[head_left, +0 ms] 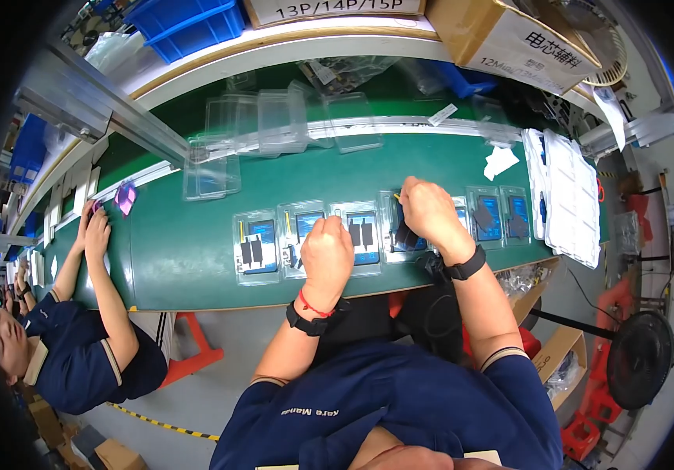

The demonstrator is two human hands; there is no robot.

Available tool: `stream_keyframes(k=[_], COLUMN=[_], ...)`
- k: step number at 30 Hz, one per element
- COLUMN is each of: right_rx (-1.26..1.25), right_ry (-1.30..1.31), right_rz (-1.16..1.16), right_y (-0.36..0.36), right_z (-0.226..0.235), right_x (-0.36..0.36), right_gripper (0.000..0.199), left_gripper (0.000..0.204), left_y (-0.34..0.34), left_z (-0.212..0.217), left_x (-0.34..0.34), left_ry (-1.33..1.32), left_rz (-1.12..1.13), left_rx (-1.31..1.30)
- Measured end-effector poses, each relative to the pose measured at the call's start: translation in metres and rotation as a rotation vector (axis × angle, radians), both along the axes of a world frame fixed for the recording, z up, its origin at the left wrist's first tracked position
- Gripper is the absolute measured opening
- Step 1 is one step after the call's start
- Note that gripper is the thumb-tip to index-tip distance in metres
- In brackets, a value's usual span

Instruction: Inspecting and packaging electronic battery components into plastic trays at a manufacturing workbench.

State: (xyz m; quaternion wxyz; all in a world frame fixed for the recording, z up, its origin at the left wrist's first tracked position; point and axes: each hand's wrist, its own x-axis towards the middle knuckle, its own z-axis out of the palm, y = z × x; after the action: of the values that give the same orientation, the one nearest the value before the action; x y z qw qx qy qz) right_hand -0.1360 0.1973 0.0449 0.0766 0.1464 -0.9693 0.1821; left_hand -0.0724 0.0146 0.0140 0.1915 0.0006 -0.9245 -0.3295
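Several clear plastic trays stand in a row along the near side of the green table, each with a flat blue-and-black battery pack inside. My left hand is closed over the second tray from the left, hiding much of its battery pack. Whatever its fingers pinch is hidden. To its right, my right hand is closed above another tray, fingertips at the upper part of a dark battery pack; what they grip is too covered to name. Between the hands lies a battery pack with black strips on white backing, like the leftmost pack.
Empty clear trays are piled along the back rail. White molded trays stack at the table's right end, beside a scrap of white paper. A co-worker's hands rest at the left. A black fan stands right.
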Motion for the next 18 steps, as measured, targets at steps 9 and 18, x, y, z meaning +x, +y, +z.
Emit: stream_keyframes(k=[9,18], right_rx=[-0.092,-0.062], right_ry=[-0.17,-0.125], right_rz=[-0.175,-0.227], right_y=[-0.025,-0.029], right_z=[-0.009,-0.012], right_x=[0.006,0.006], right_gripper=[0.008,0.015], left_gripper=[0.006,0.008], left_y=[-0.006,-0.043], left_z=[0.012,0.018], left_x=[0.006,0.056], left_ry=[0.124,0.147], left_rz=[-0.051,-0.185], left_rx=[0.122,-0.049])
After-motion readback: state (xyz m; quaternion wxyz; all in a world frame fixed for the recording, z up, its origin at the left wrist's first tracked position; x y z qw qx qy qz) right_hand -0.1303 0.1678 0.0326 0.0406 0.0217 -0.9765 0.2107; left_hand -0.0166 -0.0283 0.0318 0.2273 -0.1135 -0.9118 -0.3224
